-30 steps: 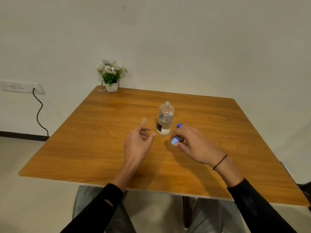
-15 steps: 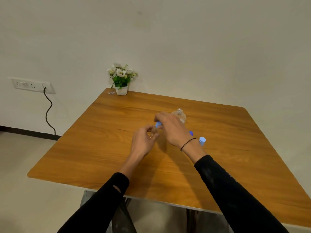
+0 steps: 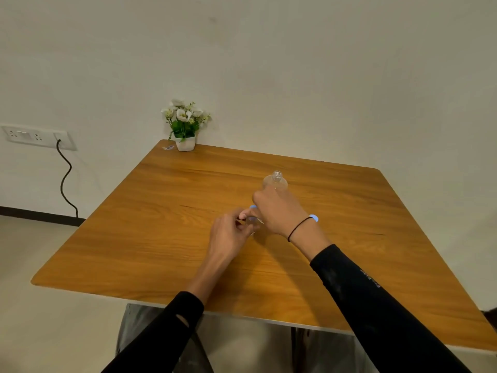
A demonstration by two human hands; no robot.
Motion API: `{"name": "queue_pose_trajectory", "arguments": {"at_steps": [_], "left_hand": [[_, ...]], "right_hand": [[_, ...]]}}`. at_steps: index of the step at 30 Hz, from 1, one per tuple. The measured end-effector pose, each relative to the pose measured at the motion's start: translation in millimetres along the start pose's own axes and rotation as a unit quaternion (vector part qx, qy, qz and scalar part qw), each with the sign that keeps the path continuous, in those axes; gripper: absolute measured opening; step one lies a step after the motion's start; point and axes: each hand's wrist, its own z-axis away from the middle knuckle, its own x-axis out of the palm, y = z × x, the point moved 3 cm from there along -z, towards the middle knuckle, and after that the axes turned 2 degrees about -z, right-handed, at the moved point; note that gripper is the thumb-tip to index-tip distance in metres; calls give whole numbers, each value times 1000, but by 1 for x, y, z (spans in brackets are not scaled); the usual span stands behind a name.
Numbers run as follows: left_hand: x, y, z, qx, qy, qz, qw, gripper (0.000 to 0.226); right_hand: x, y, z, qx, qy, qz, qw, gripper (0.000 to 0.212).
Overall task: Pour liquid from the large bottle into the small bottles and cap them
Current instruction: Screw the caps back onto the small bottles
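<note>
**Both hands meeting on the small bottle, centre of the frame**

I am seeing the left hand (image 3: 228, 235) curling its fingers round the small bottle (image 3: 252, 224) just right of centre, gripping it low on the wooden table (image 3: 161, 211). The right hand (image 3: 277, 211) is reaching across from the right and pinching a light blue cap (image 3: 252, 207) directly over that bottle's top; whether the cap is seated I cannot tell, since the fingers are covering the neck. Half a second ago the two hands were already together here, so the grip is holding and the pose is barely changing. A second ago they were apart, the right hand gathering caps beside the large bottle.

The large bottle (image 3: 275, 180) is standing upright and uncapped just behind the right hand, its body mostly hidden by the knuckles. A second light blue cap (image 3: 314, 218) is peeking out beside the right wrist, next to the black band (image 3: 297, 228) worn there.

The view is sitting differently than before: the flower pot (image 3: 185, 142) is showing at the table's far left corner, upper middle of the frame, and the wall socket (image 3: 37, 136) with its black cable (image 3: 66, 179) is at the left edge.
</note>
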Motion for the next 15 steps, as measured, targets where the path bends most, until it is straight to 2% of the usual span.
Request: {"name": "queue_pose_trajectory", "arguments": {"at_steps": [2,5,8,10,12,15], "left_hand": [[0,2,4,-1,-3,5,1000,12],[1,4,6,-10,-22,21,999,22],[3,4,7,-8,-25,20,999,19],[4,4,9,-3,-21,16,1000,17],[3,5,10,0,-21,23,1000,18],[2,7,11,-5,-27,19,999,19]], "right_hand": [[-2,4,6,6,12,-9,1000,44],[-6,5,13,-48,-32,-108,993,25],[-5,3,14,-52,-41,-65,996,11],[-1,6,12,-21,-24,-22,999,30],[-2,7,14,-25,-11,-35,999,38],[-4,3,18,-64,-48,-86,993,20]]}}
